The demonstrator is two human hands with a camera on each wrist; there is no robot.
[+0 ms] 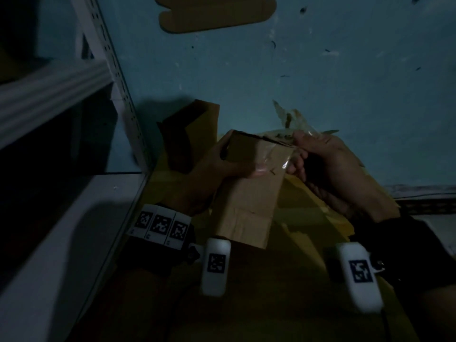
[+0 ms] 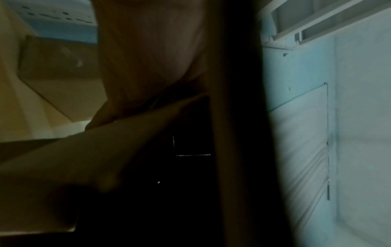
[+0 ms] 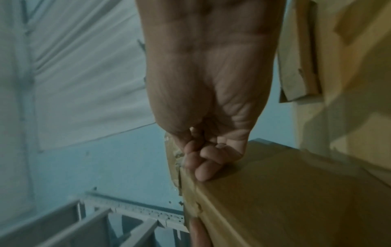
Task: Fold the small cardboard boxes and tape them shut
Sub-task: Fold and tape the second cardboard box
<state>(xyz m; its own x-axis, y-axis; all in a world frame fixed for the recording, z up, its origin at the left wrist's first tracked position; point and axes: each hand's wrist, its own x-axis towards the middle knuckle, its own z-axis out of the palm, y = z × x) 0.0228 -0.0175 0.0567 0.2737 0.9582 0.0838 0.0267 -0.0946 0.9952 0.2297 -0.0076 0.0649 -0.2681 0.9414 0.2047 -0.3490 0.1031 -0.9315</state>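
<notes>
A small brown cardboard box (image 1: 249,193) is held up in the middle of the head view. My left hand (image 1: 222,166) grips its left side, thumb across the top face. A strip of clear tape (image 1: 271,154) lies over the box's far end. My right hand (image 1: 328,159) is at the far right corner, fingers curled and pinching the tape, whose crumpled loose end (image 1: 291,119) sticks up above the hand. In the right wrist view the curled fingers (image 3: 203,160) rest on the box (image 3: 296,192) edge beside the tape (image 3: 172,158). The left wrist view shows only my palm (image 2: 148,50), dark.
Another folded brown box (image 1: 182,139) stands just left of the held one. A flat cardboard blank (image 1: 214,13) lies on the blue floor at the far top. A white slotted metal rack (image 1: 108,58) fills the left side. Yellowish cardboard sheets (image 1: 303,218) lie under my hands.
</notes>
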